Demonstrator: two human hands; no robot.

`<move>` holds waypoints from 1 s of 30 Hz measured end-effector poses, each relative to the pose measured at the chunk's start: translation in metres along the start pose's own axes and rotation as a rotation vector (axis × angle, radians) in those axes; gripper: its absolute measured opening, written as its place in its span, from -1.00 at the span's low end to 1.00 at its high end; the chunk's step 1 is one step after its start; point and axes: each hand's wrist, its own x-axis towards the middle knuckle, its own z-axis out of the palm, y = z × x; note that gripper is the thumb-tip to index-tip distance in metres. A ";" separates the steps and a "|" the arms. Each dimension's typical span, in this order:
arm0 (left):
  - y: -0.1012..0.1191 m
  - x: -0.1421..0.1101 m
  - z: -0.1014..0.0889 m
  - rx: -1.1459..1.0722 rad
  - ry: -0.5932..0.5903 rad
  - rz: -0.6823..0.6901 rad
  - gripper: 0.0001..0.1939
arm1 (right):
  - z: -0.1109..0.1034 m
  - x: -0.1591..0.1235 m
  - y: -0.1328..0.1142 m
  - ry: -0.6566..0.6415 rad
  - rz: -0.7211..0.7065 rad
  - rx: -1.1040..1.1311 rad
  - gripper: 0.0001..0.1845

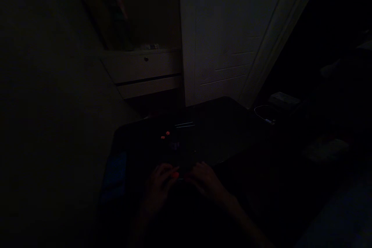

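The scene is very dark. My left hand (161, 181) and my right hand (205, 180) rest close together at the near edge of a dark table (221, 131). Between their fingertips sits a small orange piece (175, 175), pinched by the left fingers as far as I can see. The right hand's fingers are curled beside it; what they hold is hidden in the dark. Two more small orange pieces (165, 135) lie further back on the table, with a thin pale rod-like thing (184, 124) behind them.
A pale door (229, 35) stands behind the table. A light drawer unit (145, 71) sits to its left. A white cable (264, 114) and a box (283, 100) lie at the right. Something blue (114, 174) hangs at the table's left edge.
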 end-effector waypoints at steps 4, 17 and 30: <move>0.001 0.000 -0.002 -0.005 -0.020 -0.002 -0.67 | 0.001 0.001 -0.001 0.002 -0.039 0.012 -0.78; 0.004 0.001 -0.004 -0.037 -0.049 0.007 -0.78 | -0.001 0.009 0.003 -0.023 -0.087 0.084 -0.76; 0.005 0.001 -0.005 -0.002 -0.027 0.034 -0.78 | -0.004 0.015 -0.006 0.006 0.093 0.195 -0.79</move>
